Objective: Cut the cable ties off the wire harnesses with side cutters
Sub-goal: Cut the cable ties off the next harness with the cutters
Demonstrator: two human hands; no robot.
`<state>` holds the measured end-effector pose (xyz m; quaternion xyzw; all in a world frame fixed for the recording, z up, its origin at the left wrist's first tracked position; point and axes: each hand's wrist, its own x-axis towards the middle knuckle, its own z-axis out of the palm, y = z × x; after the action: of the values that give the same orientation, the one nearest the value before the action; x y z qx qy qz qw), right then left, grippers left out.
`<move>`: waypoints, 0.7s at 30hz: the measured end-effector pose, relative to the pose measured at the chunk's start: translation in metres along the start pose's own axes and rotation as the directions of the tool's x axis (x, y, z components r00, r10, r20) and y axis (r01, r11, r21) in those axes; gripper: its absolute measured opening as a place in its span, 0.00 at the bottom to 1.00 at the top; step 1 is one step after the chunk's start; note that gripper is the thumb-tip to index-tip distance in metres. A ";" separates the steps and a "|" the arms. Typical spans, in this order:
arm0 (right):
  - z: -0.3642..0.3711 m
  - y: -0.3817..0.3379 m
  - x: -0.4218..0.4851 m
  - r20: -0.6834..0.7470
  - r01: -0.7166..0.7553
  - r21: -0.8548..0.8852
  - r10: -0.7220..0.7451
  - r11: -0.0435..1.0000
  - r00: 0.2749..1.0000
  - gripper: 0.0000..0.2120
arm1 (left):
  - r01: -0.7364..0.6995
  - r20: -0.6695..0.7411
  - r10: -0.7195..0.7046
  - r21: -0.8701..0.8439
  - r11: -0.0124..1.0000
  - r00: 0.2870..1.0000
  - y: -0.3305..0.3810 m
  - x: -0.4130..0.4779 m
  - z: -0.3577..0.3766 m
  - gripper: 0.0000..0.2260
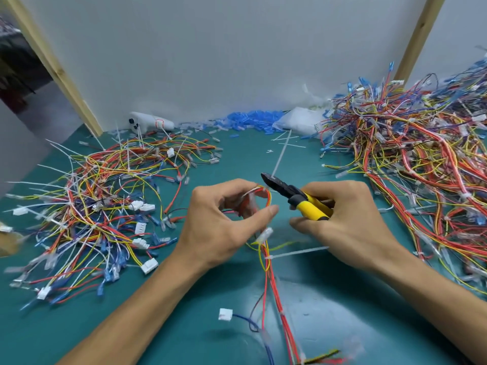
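Left hand [224, 222] grips a looped wire harness [266, 248], fingers curled around its upper bend. Right hand [340, 219] grasps the yellow-handled side cutters [295, 194], tips just beside that loop. A white cable tie [295, 253] binds the harness below both hands. Loose harness piles lie outboard of each hand.

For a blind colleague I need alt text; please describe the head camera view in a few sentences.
A person's left hand holds up a loop of a red and yellow wire harness while the right hand holds yellow-handled side cutters beside it. A white cable tie is still on the harness. Piles of harnesses lie left and right on the green mat.
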<state>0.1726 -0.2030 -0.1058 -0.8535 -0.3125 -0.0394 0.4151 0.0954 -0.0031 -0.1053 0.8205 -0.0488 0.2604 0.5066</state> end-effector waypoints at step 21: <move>-0.011 0.003 0.002 0.171 0.070 0.080 -0.083 0.994 0.982 0.08 | -0.219 -0.067 0.237 0.209 0.953 0.969 -0.003 -0.009 0.010 0.03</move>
<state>0.1781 -0.2109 -0.1003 -0.8251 -0.3816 0.0310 0.4156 0.0925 -0.0119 -0.1151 0.8433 -0.0936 0.3578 0.3899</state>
